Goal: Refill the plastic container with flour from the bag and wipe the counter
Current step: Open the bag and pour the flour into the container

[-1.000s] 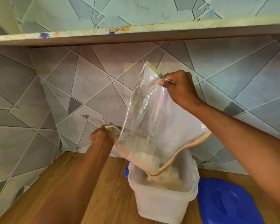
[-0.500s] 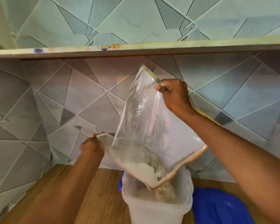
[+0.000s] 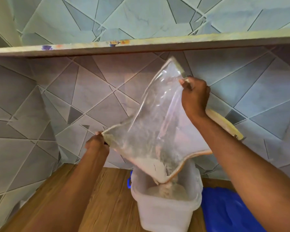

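Clear plastic bag [image 3: 159, 124] is being held tilted above the plastic container [image 3: 164, 213], its lowest corner hanging just inside the container's open mouth. The left hand [image 3: 97, 143] is pinching the bag's lower left corner, fingers curled on the plastic; the right hand [image 3: 195, 96] is gripping the upper edge near the top corner, higher and to the right. The hands are holding well apart, stretching the bag between them. White flour [image 3: 151, 166] is lying gathered along the bag's lower edge and is spilling from the low corner into the container, where a mound of flour is showing through the opening. The upper part of the bag is looking see-through, with a dusty film on the inside. The container is translucent white, squarish, standing upright on the wooden bench [image 3: 97, 198] near the tiled wall [image 3: 74, 101]. A blue handle [image 3: 129, 181] is showing at its left rim. A blue lid [image 3: 228, 210] is lying flat on the bench just to the right of the container, partly hidden under the right forearm; whether the two are touching cannot be told. A shelf [image 3: 141, 46] is running across the wall above the hands, with small coloured marks on its front edge. A pale strip of the bag's edge is sticking out behind the right wrist.
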`<state>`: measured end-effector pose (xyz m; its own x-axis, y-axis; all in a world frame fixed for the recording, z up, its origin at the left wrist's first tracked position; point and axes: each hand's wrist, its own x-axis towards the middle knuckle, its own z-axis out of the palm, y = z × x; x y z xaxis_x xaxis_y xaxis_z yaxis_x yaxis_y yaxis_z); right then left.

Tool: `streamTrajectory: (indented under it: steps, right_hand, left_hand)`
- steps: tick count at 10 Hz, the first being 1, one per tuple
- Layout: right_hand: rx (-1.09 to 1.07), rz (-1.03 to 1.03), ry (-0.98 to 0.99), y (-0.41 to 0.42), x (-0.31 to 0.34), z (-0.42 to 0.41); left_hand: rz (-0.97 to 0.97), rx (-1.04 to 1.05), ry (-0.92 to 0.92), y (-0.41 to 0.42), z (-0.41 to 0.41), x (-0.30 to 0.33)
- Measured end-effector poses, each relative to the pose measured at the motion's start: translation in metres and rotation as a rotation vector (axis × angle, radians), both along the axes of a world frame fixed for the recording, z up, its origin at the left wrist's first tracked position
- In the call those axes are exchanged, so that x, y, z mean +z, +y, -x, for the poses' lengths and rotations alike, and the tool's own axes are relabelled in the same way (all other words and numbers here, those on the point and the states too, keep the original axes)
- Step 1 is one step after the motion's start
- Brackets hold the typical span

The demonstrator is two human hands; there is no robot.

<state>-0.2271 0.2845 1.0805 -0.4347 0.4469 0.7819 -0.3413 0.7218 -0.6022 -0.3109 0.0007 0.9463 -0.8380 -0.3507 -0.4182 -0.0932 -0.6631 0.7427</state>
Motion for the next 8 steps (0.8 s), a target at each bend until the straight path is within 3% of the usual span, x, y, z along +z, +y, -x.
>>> streamTrajectory:
  steps: [1,2,4,5,6,8]
  right_hand:
    - [0.147,-0.211,-0.126,-0.006,-0.001,-0.006]
    - [-0.039,-0.028,-0.006,0.014,-0.003,0.002]
    - [0.173,-0.192,-0.105,0.009,-0.012,-0.002]
    - [-0.024,-0.009,0.035,0.016,-0.014,-0.001]
    - [0.135,-0.186,-0.058,0.002,-0.021,-0.009]
    - [-0.030,0.007,0.016,0.016,-0.014,-0.005]
  left_hand:
    - [0.081,-0.085,0.086,-0.001,-0.005,-0.007]
    - [0.064,-0.015,0.049,-0.005,0.004,-0.003]
    - [-0.047,-0.021,0.079,0.001,-0.003,-0.001]
    - [0.001,0.011,0.064,0.001,-0.003,-0.001]
    - [-0.009,0.069,0.076,0.001,-0.002,-0.003]
    - [0.040,0.057,0.072,-0.002,-0.002,-0.003]
